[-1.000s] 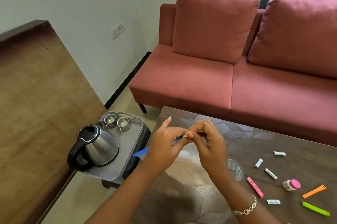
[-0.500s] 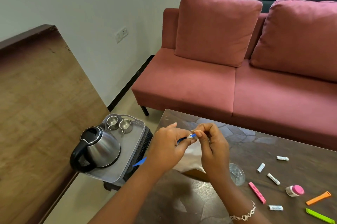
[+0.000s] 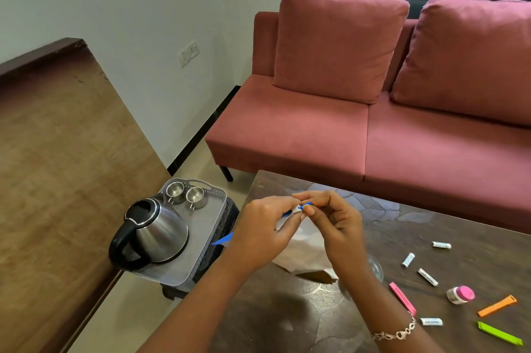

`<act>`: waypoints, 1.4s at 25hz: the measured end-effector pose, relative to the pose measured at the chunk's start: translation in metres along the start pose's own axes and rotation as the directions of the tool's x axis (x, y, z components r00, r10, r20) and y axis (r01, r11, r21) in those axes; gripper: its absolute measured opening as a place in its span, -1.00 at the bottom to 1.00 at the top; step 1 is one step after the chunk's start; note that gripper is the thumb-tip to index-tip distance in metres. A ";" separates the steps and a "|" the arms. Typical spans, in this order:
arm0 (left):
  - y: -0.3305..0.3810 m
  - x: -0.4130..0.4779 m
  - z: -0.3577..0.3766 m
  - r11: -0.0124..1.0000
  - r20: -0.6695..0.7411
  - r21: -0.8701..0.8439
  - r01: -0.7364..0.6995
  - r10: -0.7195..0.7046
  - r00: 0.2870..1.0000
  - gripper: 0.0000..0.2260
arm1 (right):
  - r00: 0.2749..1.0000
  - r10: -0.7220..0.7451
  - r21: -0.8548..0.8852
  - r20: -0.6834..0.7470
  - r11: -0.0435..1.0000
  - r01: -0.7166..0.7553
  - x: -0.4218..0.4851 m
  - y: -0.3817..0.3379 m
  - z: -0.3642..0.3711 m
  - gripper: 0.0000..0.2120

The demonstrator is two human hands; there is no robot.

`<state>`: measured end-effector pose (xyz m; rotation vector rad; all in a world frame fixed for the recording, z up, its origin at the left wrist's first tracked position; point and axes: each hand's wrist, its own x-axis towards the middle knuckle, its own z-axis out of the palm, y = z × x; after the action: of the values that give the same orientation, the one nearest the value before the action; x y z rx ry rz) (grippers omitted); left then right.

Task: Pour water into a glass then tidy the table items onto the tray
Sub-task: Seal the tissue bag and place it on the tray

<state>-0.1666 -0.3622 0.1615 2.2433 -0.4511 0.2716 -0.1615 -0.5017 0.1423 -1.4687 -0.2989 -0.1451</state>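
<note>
Above the desk (image 3: pixel 287 318), by its left edge, pinched a blue clip (image 3: pixel 307 205) onto a white bag (image 3: pixel 304 252) with curled fingers (image 3: pixel 330 201) of left hand (image 3: pixel 264 234) and right hand (image 3: pixel 337 227). Had bare desk toward the body. Saw the glass (image 3: pixel 375 268) clear, upright, half hidden behind the right wrist.

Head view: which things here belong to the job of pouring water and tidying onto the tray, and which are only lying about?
Job: kettle, glass, tray, blue clip pinched by left hand and right hand, white bag, pink clip, orange clip, green clip, pink-lidded jar, small white tubes.

Lying about: sofa, cushions, wall socket.
</note>
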 end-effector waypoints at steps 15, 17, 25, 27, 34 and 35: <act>-0.013 0.009 -0.031 0.977 0.005 0.167 -0.132 0.133 0.991 -0.72 | 0.972 -0.041 0.167 -0.232 0.983 0.081 0.032 -0.017 -0.039 -0.76; -0.020 0.009 -0.036 0.976 -0.005 0.184 -0.118 0.120 0.993 -0.72 | 0.961 -0.033 0.159 -0.275 0.984 0.080 0.038 -0.020 -0.049 -0.76; -0.025 0.026 -0.046 0.987 -0.060 0.128 -0.101 0.109 0.992 -0.77 | 0.937 0.022 0.190 -0.349 0.981 0.048 0.051 -0.031 -0.058 -0.79; -0.023 0.031 -0.050 0.994 -0.112 -0.104 -0.019 0.007 0.994 -0.82 | 0.939 0.009 0.194 -0.344 0.979 0.062 0.057 -0.043 -0.054 -0.79; -0.014 0.059 -0.045 0.683 0.034 -0.709 0.177 -0.217 0.976 -0.76 | 0.954 -0.042 0.297 -0.297 0.946 0.134 0.089 -0.095 -0.041 -0.83; -0.010 0.064 -0.044 0.696 0.000 -0.694 0.184 -0.255 0.967 -0.84 | 0.959 -0.039 0.299 -0.279 0.946 0.125 0.094 -0.100 -0.041 -0.84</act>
<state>-0.1060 -0.3370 0.2045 1.5077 -0.1738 0.0596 -0.0947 -0.5448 0.2620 -1.1039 -0.1518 -0.3476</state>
